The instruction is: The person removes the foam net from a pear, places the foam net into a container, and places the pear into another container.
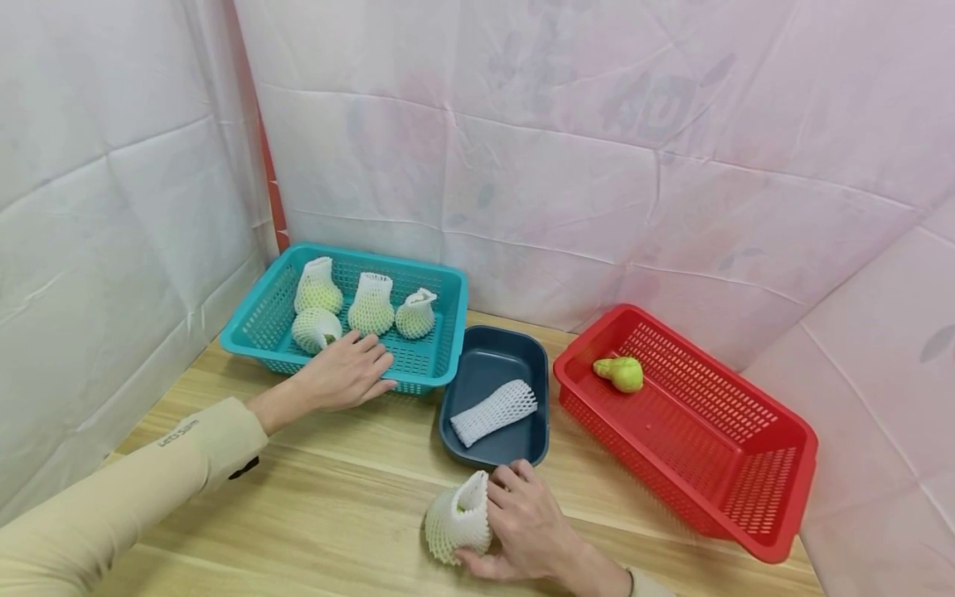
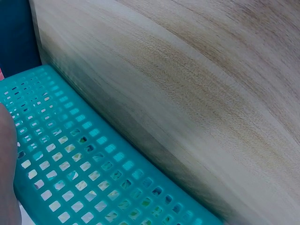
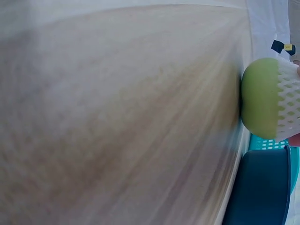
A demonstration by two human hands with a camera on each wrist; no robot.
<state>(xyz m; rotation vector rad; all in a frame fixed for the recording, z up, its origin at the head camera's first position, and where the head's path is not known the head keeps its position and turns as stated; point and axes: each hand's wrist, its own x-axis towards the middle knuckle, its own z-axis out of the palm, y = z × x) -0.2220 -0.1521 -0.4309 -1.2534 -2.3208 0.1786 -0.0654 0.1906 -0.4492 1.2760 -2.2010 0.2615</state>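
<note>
My right hand (image 1: 525, 526) grips a green pear (image 3: 260, 98) partly covered by a white foam net (image 1: 455, 522), low over the table's front. In the right wrist view, the fruit's rounded end shows bare beyond the net. At the left, my left hand (image 1: 346, 373) holds the front rim of a teal basket (image 1: 455, 332), its fingers over the edge and its thumb along the outer wall. Several netted pears (image 1: 370, 311) lie inside that basket, one close to the fingers. The left wrist view catches only a sliver of this hand.
A dark blue tray (image 1: 485, 348) between the baskets holds one flat foam net (image 1: 496, 410). To the right, a red basket (image 1: 671, 448) contains a bare green pear (image 1: 622, 373). Cloth walls (image 1: 522, 166) stand behind and beside the wooden table (image 1: 313, 489).
</note>
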